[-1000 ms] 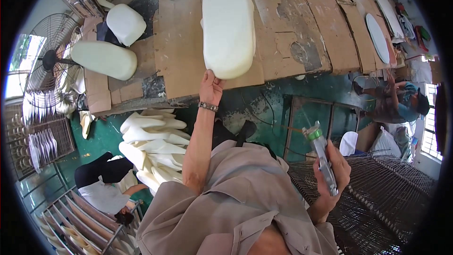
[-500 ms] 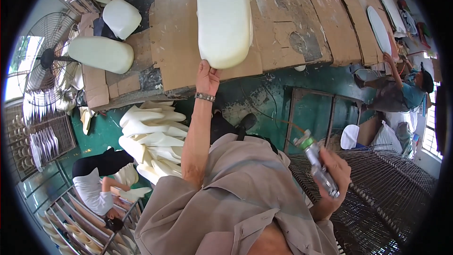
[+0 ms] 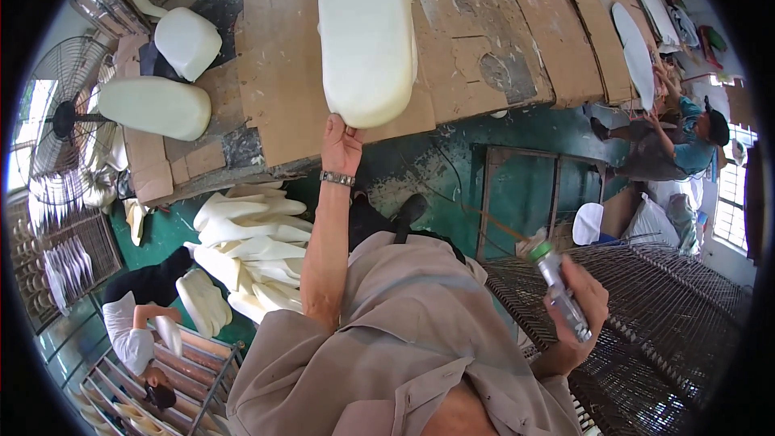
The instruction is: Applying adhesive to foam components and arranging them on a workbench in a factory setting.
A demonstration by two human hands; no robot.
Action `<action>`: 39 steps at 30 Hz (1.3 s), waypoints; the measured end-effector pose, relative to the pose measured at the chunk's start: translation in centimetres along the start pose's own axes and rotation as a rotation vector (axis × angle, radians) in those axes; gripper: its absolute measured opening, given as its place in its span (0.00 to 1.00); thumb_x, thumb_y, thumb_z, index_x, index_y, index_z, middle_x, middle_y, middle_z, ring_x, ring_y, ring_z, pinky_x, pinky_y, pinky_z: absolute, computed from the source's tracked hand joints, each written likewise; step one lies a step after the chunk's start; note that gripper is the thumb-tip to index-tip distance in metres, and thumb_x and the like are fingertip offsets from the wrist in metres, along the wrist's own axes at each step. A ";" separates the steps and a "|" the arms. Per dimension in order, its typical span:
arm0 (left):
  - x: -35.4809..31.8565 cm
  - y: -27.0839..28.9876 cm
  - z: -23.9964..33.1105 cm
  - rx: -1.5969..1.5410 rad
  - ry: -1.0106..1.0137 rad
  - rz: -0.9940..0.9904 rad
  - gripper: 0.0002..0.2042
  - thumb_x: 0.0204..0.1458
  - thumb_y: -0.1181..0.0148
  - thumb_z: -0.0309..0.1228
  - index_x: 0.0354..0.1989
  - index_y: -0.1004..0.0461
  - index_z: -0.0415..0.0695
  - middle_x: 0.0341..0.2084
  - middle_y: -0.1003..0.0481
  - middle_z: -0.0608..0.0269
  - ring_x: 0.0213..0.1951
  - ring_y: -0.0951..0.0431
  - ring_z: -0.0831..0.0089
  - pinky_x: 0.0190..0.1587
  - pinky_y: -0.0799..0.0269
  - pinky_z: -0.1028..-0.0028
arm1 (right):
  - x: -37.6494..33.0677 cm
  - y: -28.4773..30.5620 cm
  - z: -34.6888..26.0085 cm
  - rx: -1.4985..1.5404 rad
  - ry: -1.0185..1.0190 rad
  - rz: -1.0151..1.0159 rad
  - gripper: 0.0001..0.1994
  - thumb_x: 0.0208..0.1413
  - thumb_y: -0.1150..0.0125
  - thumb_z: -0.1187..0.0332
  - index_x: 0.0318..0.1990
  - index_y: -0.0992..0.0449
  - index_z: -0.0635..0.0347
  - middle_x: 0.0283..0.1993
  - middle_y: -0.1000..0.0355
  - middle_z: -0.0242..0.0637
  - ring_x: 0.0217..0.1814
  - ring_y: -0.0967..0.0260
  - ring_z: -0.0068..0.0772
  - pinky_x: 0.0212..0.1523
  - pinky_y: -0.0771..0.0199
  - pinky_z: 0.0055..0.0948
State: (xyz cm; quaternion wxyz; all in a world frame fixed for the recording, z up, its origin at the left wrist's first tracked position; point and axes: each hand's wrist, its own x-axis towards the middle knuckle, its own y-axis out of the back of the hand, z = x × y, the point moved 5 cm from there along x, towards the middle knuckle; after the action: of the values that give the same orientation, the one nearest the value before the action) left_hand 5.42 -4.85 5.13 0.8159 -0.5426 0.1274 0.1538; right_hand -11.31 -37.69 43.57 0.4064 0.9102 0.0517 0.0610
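Note:
A long, cream-coloured foam pad (image 3: 367, 40) with a rounded near end lies on the cardboard-covered table (image 3: 282, 56). My left hand (image 3: 342, 145) holds that near end, fingers tucked at its lower edge; part of the grip is hidden. At the right, away from the table, my right hand (image 3: 577, 303) is wrapped round a silver handheld air tool (image 3: 557, 287) with a green collar. A brownish hose seems to run to its upper end. The tool is apart from the pad.
Two other foam pads (image 3: 155, 106) lie on the table's left end, near a standing fan (image 3: 64, 117). A heap of foam pieces (image 3: 250, 234) rests on the green floor. One co-worker (image 3: 133, 331) bends at a rack lower left; another (image 3: 686, 141) works far right. Woven dark mesh (image 3: 646, 315) spreads beside my right arm.
The view has shifted slightly. My left hand stays at the pad's end; my right hand keeps the air tool, its top now farther right. The lower-left co-worker's arms have moved.

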 end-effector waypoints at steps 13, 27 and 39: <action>-0.2 -4.0 2.5 0.150 -0.027 -0.083 0.19 0.61 0.42 0.29 0.59 0.33 0.42 0.54 0.26 0.65 0.54 0.25 0.71 0.56 0.25 0.68 | 5.2 -2.3 -2.6 0.050 0.060 0.239 0.25 0.54 0.35 0.68 0.56 0.28 0.76 0.38 0.23 0.48 0.33 0.26 0.30 0.36 0.26 0.25; 4.1 -5.5 24.0 0.020 -0.580 -0.062 0.20 0.60 0.42 0.26 0.60 0.35 0.42 0.55 0.26 0.62 0.53 0.25 0.72 0.56 0.26 0.70 | 9.0 -9.2 -4.9 0.132 0.036 -0.024 0.26 0.52 0.38 0.76 0.61 0.30 0.71 0.38 0.24 0.46 0.37 0.26 0.34 0.41 0.26 0.29; 16.3 7.2 38.3 -0.123 -0.615 0.051 0.20 0.59 0.38 0.33 0.57 0.31 0.39 0.52 0.25 0.59 0.52 0.25 0.64 0.54 0.26 0.63 | 11.6 -11.5 -7.3 0.096 0.038 -0.014 0.27 0.48 0.37 0.78 0.59 0.29 0.73 0.37 0.25 0.48 0.34 0.26 0.38 0.38 0.28 0.29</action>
State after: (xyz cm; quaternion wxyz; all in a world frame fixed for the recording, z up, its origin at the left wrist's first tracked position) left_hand 19.16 35.01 7.43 0.7779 -0.5155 -0.1214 0.3383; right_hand -1.48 -23.03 40.58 0.3616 0.9270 0.0684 0.0729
